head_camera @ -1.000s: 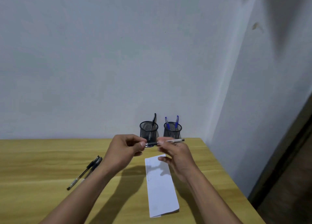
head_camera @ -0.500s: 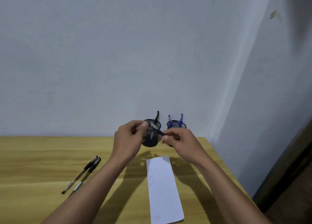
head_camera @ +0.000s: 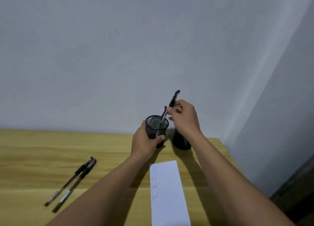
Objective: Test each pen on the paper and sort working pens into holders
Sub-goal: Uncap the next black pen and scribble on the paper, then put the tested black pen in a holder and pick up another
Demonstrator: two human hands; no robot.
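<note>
My left hand (head_camera: 144, 143) grips the side of the left black mesh holder (head_camera: 157, 123) at the back of the wooden table (head_camera: 34, 151). One black pen (head_camera: 162, 117) stands inside it. My right hand (head_camera: 184, 117) pinches another black pen (head_camera: 173, 99) just above and right of that holder's rim, cap end up. The second mesh holder (head_camera: 181, 142) stands to the right, mostly hidden behind my right hand. A white paper strip (head_camera: 168, 191) with faint scribbles lies in front. Two black pens (head_camera: 73, 181) lie side by side at the left.
A pale wall rises right behind the holders. The table's right edge (head_camera: 226, 151) runs close beside the right holder, with a dark floor below.
My left hand let go of the pen and took hold of the left holder. My right hand turned the pen upright and carried it over that holder. The view tilted down and nearer.
</note>
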